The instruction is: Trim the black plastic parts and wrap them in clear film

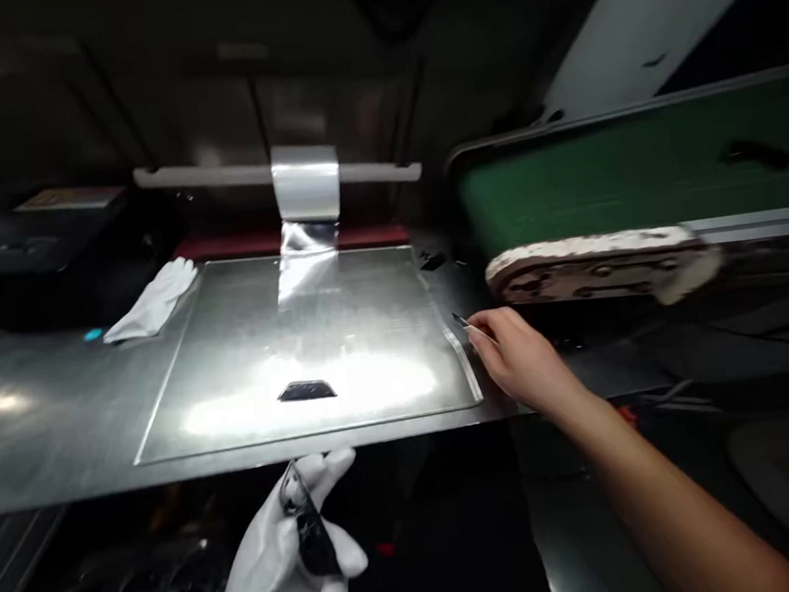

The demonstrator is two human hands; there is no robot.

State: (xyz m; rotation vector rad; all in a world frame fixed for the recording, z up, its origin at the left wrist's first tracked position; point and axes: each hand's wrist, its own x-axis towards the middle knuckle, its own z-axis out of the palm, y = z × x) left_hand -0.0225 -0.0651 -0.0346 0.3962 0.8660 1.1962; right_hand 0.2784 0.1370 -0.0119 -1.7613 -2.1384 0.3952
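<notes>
My left hand (287, 558), in a white glove, is below the table's front edge with its fingers curled round a dark glossy part (314, 532). My bare right hand (511, 350) pinches a small thin tool with a dark pointed tip (460, 319), just right of the clear sheet. On the metal table lies this flat transparent sheet (232, 349), with a dark trapezoid piece (307, 391) near its front edge. A roll of clear film (306, 183) hangs on a white bar behind, and its loose end reaches onto the sheet.
A white glove (154, 300) lies left of the sheet. Small black scraps (433, 261) are at its back right corner. To the right is a green conveyor belt (634, 171) with a pale-edged end piece (593, 266). A dark tray (130, 591) with round hollows stands lower left.
</notes>
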